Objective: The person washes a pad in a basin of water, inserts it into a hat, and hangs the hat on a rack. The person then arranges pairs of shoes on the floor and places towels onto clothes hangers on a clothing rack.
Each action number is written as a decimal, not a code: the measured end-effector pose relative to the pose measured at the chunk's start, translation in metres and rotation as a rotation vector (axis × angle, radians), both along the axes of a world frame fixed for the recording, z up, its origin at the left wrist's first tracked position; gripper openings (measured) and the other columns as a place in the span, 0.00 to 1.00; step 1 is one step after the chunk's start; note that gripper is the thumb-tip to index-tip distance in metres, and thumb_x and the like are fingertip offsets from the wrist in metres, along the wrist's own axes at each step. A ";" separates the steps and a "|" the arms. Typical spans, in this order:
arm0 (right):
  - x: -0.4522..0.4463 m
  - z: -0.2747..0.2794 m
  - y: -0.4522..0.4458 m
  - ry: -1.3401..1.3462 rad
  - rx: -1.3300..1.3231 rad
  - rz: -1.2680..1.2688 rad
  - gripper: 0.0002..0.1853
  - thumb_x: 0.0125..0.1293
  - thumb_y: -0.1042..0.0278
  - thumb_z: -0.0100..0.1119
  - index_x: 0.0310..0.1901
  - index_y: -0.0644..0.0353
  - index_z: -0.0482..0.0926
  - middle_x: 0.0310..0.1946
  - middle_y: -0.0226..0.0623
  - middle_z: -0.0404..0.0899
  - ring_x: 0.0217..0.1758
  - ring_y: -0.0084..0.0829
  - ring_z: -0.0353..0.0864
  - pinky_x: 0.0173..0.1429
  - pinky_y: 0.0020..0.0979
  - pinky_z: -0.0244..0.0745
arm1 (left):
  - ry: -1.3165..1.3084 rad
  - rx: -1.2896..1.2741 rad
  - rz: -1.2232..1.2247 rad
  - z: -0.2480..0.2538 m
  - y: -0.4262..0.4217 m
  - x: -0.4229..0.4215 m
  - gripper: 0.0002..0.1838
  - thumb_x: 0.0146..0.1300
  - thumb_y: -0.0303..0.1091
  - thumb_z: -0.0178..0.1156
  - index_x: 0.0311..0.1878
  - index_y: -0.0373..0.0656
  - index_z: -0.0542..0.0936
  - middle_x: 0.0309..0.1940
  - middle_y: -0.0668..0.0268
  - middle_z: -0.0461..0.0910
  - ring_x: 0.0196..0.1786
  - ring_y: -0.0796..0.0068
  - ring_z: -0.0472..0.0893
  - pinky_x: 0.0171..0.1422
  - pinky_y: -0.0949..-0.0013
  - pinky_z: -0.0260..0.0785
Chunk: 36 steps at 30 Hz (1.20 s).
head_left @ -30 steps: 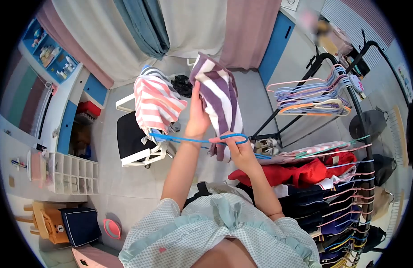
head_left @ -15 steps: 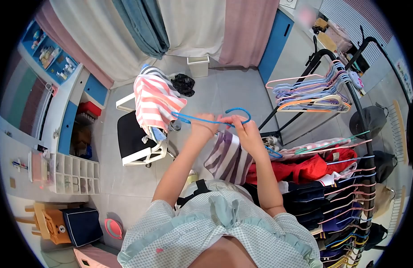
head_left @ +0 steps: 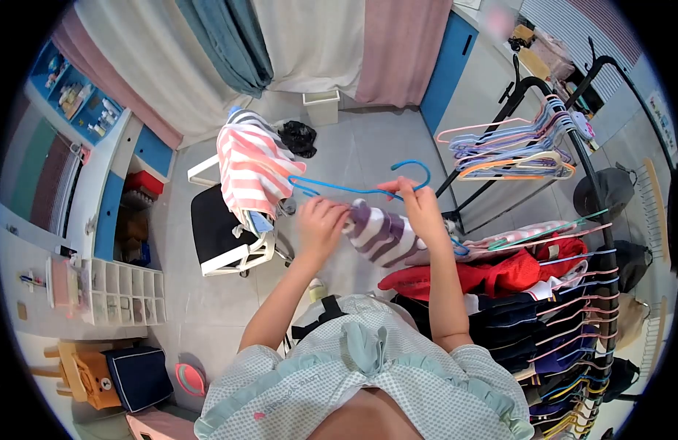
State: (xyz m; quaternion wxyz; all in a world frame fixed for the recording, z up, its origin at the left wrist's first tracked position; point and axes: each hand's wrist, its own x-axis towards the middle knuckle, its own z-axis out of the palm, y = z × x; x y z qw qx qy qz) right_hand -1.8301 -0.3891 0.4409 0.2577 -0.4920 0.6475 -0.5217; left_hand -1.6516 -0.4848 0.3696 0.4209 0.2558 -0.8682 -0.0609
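Note:
My right hand (head_left: 421,213) is closed on a blue clothes hanger (head_left: 337,186), gripping it just below the hook. The hanger's far end reaches left, over the floor in front of the chair. My left hand (head_left: 323,226), slightly blurred, pinches one end of a purple-and-white striped garment (head_left: 387,236). That garment stretches between my two hands, below the hanger, and its right part passes behind my right forearm. Whether any of the hanger sits inside the cloth is hard to see.
On my right, a black rack (head_left: 602,187) carries bare hangers (head_left: 511,150) and a row of hung clothes, including a red garment (head_left: 493,275). Ahead, a white-framed chair (head_left: 236,253) bears a pink-striped garment (head_left: 254,165). A small bin (head_left: 321,108) stands by the curtains.
The striped garment has been lifted and pulled out sideways by my left hand, which has moved off the hanger, left and down. The hanger has shifted slightly right with my right hand.

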 end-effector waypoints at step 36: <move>0.013 -0.081 -0.039 -0.017 -0.363 -0.447 0.12 0.63 0.67 0.54 0.44 0.64 0.70 0.38 0.35 0.73 0.41 0.27 0.73 0.45 0.26 0.66 | 0.046 0.653 -0.044 0.003 -0.092 0.100 0.05 0.57 0.24 0.55 0.29 0.33 0.79 0.21 0.59 0.79 0.25 0.71 0.80 0.31 0.72 0.69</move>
